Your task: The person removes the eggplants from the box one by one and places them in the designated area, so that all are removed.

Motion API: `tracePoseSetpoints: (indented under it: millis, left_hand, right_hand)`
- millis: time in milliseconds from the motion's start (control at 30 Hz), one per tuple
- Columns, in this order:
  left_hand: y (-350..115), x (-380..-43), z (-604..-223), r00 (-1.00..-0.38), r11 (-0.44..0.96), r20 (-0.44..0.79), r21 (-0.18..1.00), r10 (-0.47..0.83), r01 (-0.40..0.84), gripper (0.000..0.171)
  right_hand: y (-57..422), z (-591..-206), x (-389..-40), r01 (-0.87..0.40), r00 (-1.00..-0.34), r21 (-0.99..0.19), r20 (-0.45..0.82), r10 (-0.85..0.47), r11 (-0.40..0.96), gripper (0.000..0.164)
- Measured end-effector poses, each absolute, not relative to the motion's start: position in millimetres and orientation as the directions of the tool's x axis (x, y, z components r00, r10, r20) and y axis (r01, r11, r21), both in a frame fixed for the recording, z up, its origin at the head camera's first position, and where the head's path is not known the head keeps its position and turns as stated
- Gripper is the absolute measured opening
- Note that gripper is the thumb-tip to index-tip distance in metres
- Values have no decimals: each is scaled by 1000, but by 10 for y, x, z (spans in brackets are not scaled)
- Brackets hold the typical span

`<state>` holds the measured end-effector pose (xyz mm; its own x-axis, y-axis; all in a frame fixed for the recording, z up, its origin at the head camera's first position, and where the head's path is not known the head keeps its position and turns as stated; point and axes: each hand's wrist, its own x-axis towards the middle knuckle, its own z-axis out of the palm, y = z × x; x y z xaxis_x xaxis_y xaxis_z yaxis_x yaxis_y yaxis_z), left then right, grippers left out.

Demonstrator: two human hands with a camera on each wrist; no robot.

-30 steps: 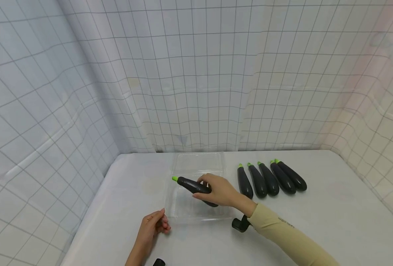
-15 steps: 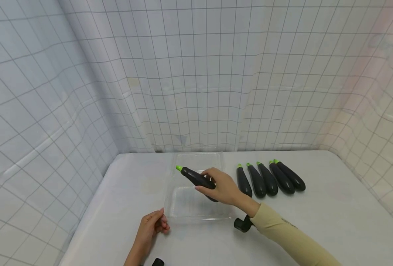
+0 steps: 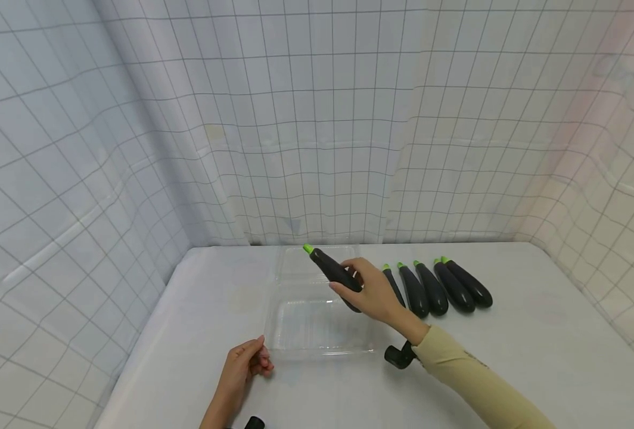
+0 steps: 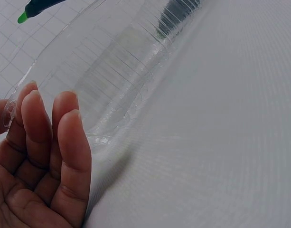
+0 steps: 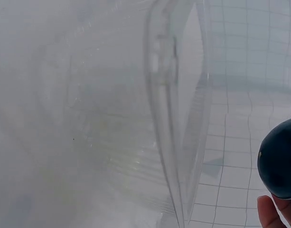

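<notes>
My right hand (image 3: 373,292) grips a black eggplant (image 3: 332,269) with a bright green stem, holding it tilted over the right part of a clear plastic clamshell box (image 3: 301,330). The stem points away and to the left. In the right wrist view only the rounded dark end of the eggplant (image 5: 280,159) and some fingertips (image 5: 268,213) show. My left hand (image 3: 246,362) pinches the box's front left corner between thumb and fingers; the left wrist view shows the box's rim (image 4: 10,111) caught there. The box lies open, its lid (image 3: 295,262) folded back behind the base.
Several more eggplants (image 3: 435,289) lie in a row on the white table (image 3: 521,345) to the right of the box; my right hand partly covers the leftmost one. A white gridded curtain (image 3: 317,131) surrounds the table at the back and sides. Black wrist mounts (image 3: 400,356) are on both arms.
My right hand has lifted the eggplant up from over the box's base and carried it back and to the right. The left hand stays at the box's corner.
</notes>
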<state>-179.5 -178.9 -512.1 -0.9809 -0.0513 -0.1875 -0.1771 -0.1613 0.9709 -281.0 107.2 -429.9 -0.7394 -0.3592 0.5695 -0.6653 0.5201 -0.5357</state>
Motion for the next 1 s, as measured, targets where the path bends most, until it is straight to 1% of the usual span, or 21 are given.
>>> tracePoseSetpoints:
  millis: [167,333,567,800,1000]
  left_hand:
    - [-1793,-1796,-5122,-980,-171,-195,968,-48,-184,37]
    - [-1793,-1796,-5117,-981,-170,-189,969,-43,-179,36]
    - [-1790,-1794,-5111,-980,-169,-193,968,-43,-184,36]
    - [-1792,-1791,-5112,-980,-167,-196,968,-41,-187,36]
    - [-1796,-1793,-5121,-981,-164,-193,969,-34,-185,37]
  right_hand:
    - [1125,-4301,-2846,-651,-749,-557,579,-321,515,43]
    - [1179,-4315,-2893,-660,-733,-557,624,-271,504,41]
    - [1283,-4316,-2948,-649,-715,-545,675,-183,531,41]
    - [1384,-4337,-3016,-616,-728,-562,674,-127,552,41]
    - [1469,-4353,-3054,-598,-725,-563,684,-84,570,41]
